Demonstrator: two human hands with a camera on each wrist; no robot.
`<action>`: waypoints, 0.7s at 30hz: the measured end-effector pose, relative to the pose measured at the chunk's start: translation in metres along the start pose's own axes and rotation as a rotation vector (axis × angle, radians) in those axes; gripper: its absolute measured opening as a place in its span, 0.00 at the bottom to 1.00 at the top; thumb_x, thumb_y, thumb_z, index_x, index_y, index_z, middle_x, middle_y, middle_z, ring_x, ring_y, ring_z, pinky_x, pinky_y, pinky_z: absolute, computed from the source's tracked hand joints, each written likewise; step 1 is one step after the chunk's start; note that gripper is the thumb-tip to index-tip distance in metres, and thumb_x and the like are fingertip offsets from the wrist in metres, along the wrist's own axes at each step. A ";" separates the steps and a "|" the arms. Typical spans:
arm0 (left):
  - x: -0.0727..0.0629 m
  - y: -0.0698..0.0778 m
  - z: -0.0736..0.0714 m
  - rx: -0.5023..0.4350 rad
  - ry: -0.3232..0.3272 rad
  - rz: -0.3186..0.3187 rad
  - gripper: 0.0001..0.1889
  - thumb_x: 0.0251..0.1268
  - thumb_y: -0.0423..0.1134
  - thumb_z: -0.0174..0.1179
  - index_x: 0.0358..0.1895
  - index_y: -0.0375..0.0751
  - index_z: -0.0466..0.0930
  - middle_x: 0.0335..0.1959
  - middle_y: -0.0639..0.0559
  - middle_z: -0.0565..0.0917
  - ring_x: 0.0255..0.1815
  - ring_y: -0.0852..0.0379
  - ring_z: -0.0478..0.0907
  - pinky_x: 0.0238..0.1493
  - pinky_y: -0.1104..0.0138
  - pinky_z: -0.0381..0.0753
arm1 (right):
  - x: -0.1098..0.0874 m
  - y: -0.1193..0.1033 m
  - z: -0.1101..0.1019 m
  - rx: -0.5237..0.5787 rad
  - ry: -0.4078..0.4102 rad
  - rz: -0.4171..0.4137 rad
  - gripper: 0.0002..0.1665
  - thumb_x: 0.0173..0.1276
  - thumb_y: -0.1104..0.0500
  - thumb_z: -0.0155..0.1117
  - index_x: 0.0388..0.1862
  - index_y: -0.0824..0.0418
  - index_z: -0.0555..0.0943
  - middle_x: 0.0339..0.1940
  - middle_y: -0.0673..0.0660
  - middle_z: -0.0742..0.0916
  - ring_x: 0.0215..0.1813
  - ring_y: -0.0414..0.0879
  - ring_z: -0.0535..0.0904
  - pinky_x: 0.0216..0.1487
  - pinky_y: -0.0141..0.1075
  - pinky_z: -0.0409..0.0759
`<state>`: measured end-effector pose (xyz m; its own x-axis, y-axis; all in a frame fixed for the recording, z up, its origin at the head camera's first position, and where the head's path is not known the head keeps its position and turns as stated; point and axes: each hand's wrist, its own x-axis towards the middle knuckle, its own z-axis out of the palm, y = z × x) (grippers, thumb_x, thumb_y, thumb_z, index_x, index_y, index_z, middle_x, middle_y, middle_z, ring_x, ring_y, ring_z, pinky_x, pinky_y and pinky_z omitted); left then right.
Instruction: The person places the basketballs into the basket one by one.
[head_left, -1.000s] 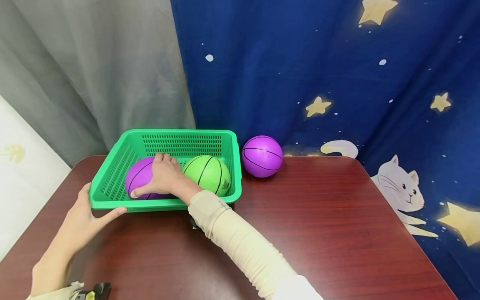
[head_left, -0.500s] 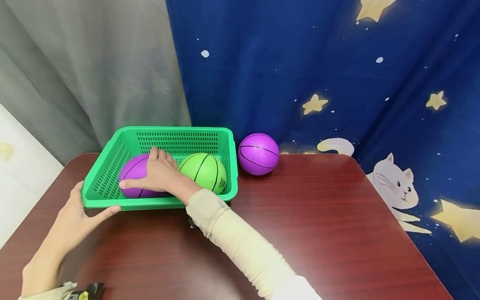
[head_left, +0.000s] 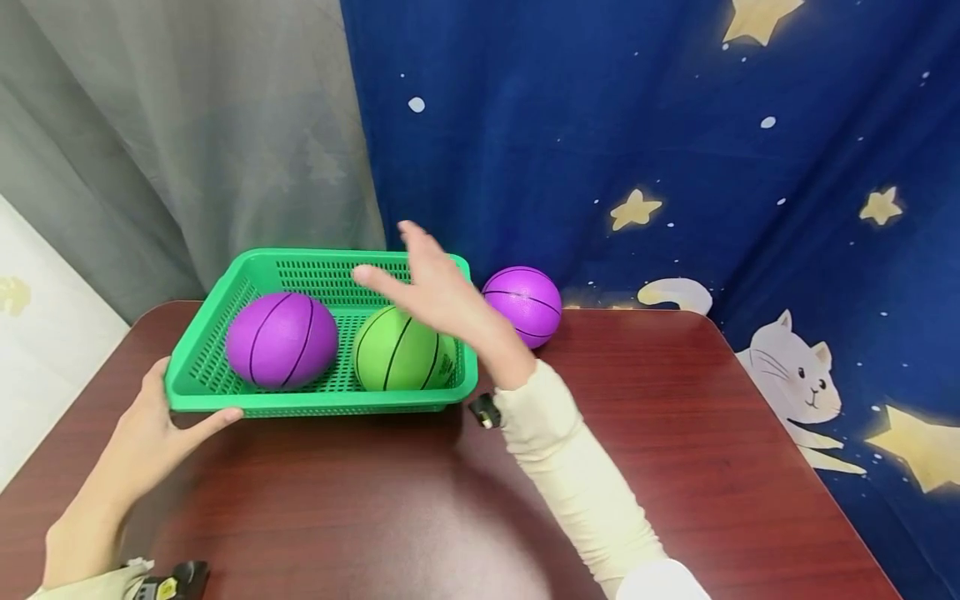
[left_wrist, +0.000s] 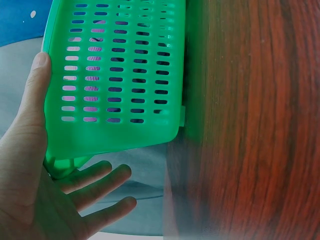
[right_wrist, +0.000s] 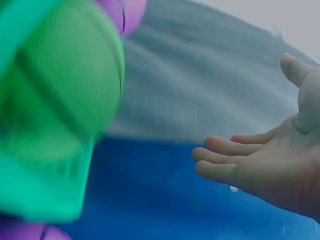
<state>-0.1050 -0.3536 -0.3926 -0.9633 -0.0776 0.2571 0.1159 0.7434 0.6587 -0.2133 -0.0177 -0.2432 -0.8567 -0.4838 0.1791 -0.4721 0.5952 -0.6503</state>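
Observation:
A green plastic basket [head_left: 322, 403] with slotted walls stands on the left part of the table. Inside it, a purple toy basketball [head_left: 281, 342] sits to the left and a green toy basketball [head_left: 396, 358] to the right. My left hand [head_left: 146, 442] holds the basket's near left corner, thumb along the rim; in the left wrist view several fingers [left_wrist: 102, 192] spread loosely past the corner. Above the green ball, my right hand [head_left: 446, 296] is raised with fingers extended and nothing in it. A second purple basketball [head_left: 531, 302] sits outside the basket, partly covered by my right hand.
The reddish-brown wooden table [head_left: 660, 433] extends to the right and front. Behind it hang a grey curtain [head_left: 187, 150] and a blue curtain [head_left: 540, 150] with stars and a cat. A white surface [head_left: 45, 358] borders the table's left side.
My right hand has let go of the purple basketball in the basket and moved up and right, over the green one. My left hand stays at the basket's corner.

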 end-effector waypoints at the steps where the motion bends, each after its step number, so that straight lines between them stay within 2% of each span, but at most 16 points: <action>1: 0.000 0.000 0.000 -0.002 0.000 0.000 0.55 0.51 0.46 0.70 0.73 0.41 0.37 0.58 0.29 0.61 0.56 0.27 0.59 0.50 0.34 0.55 | -0.002 0.008 -0.008 0.000 0.028 0.005 0.53 0.63 0.32 0.52 0.74 0.62 0.48 0.72 0.55 0.60 0.71 0.40 0.53 0.68 0.32 0.53; 6: -0.001 -0.001 0.000 -0.004 -0.005 -0.007 0.55 0.51 0.46 0.70 0.73 0.40 0.37 0.59 0.28 0.60 0.57 0.27 0.59 0.50 0.33 0.55 | -0.014 0.050 -0.036 -0.017 0.136 0.087 0.49 0.64 0.33 0.52 0.72 0.61 0.54 0.70 0.54 0.65 0.69 0.43 0.58 0.66 0.36 0.57; 11: -0.002 -0.002 0.000 -0.002 0.000 -0.010 0.55 0.51 0.46 0.70 0.73 0.40 0.37 0.57 0.28 0.63 0.57 0.26 0.59 0.50 0.34 0.55 | -0.023 0.087 -0.056 -0.040 0.187 0.178 0.51 0.61 0.32 0.54 0.72 0.61 0.55 0.70 0.55 0.65 0.69 0.47 0.59 0.66 0.42 0.58; 16: -0.002 -0.001 -0.001 -0.002 0.006 -0.005 0.54 0.51 0.46 0.69 0.73 0.40 0.37 0.57 0.28 0.64 0.56 0.26 0.60 0.51 0.34 0.55 | -0.031 0.116 -0.065 -0.085 0.201 0.226 0.54 0.59 0.33 0.58 0.73 0.62 0.53 0.71 0.58 0.62 0.70 0.51 0.58 0.66 0.48 0.58; 21: -0.001 0.000 0.000 0.003 0.004 -0.003 0.54 0.51 0.46 0.69 0.73 0.40 0.37 0.56 0.29 0.64 0.56 0.27 0.60 0.50 0.34 0.56 | -0.037 0.140 -0.064 -0.120 0.221 0.240 0.56 0.57 0.36 0.62 0.73 0.64 0.51 0.71 0.61 0.60 0.70 0.55 0.57 0.67 0.50 0.56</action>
<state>-0.1043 -0.3537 -0.3924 -0.9627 -0.0820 0.2580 0.1127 0.7451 0.6574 -0.2611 0.1244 -0.2936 -0.9644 -0.1777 0.1958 -0.2613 0.7528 -0.6042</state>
